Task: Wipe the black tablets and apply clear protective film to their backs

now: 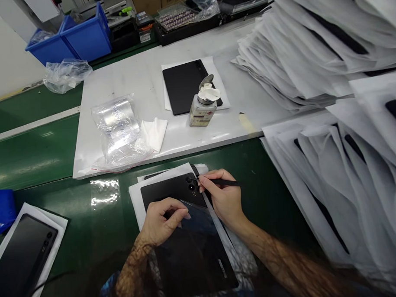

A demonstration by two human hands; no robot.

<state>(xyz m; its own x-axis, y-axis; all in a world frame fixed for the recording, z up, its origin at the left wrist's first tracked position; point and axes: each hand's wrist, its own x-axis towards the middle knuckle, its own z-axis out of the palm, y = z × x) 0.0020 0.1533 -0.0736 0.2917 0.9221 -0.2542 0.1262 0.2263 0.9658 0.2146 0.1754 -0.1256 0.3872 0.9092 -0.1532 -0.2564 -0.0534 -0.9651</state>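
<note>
A black tablet back panel (195,257) with two round camera lenses lies on white paper sheets (137,207) in front of me. My right hand (224,197) grips slim black tweezers (224,182), whose tip is at the camera lenses (189,183). Over the panel's lower part lies a clear film (200,222), its upper edge near the lenses. With thumb and forefinger pinched, my left hand (164,219) holds this film by its upper left edge. The exact contact is partly hidden by the fingers.
A metal-topped bottle (203,110) stands before another black panel (183,86) on the white board. Bagged film (117,129) and a white cloth (155,133) lie to its left. Paper-interleaved panels (299,71) pile up on the right. Another panel (23,254) lies left, below blue bins (86,37).
</note>
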